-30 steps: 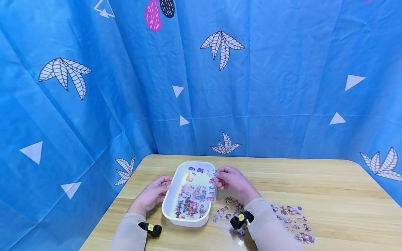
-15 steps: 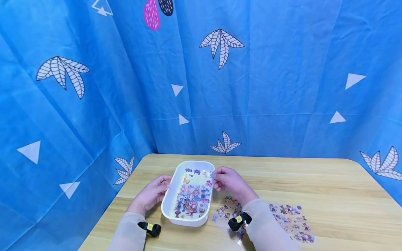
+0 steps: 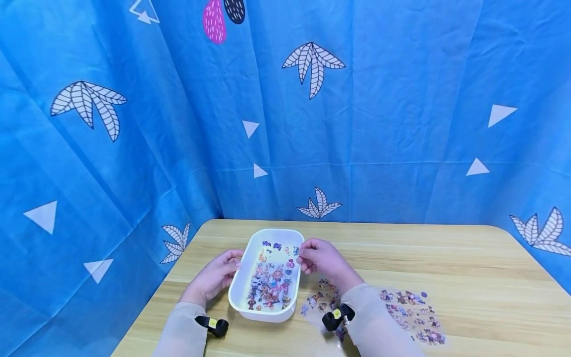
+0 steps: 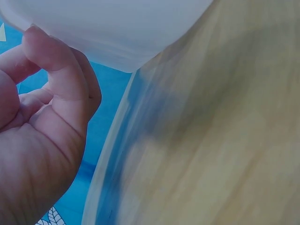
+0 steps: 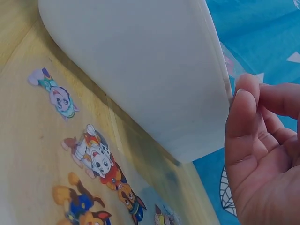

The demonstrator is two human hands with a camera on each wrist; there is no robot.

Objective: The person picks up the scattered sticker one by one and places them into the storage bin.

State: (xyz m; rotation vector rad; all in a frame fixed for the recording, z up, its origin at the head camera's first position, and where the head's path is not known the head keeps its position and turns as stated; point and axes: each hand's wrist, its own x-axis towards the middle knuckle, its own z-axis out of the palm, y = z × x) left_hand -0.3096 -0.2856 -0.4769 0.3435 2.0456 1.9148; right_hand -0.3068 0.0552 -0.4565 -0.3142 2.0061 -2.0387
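A white plastic tub (image 3: 263,316) stands on the table, with clear sticker sheets (image 3: 269,290) of small cartoon figures inside. My left hand (image 3: 213,278) grips its left rim; the left wrist view shows curled fingers (image 4: 51,56) against the tub wall (image 4: 122,35). At the right rim, my right hand (image 3: 326,261) pinches the edge of a clear sticker sheet (image 3: 291,264) that lies over the tub's opening. In the right wrist view, thumb and finger of the right hand (image 5: 265,140) meet on a transparent corner (image 5: 232,63) beside the tub.
More clear sticker sheets lie on the wooden table: one (image 3: 314,302) partly under the right forearm, another (image 3: 415,312) farther right. A blue patterned curtain (image 3: 401,124) hangs behind and to the left. Black wrist cameras (image 3: 218,327) sit on both wrists.
My right hand has moved slightly left, bringing the pinched sticker sheet from over the tub's right rim farther into the tub. The left hand keeps its grip.
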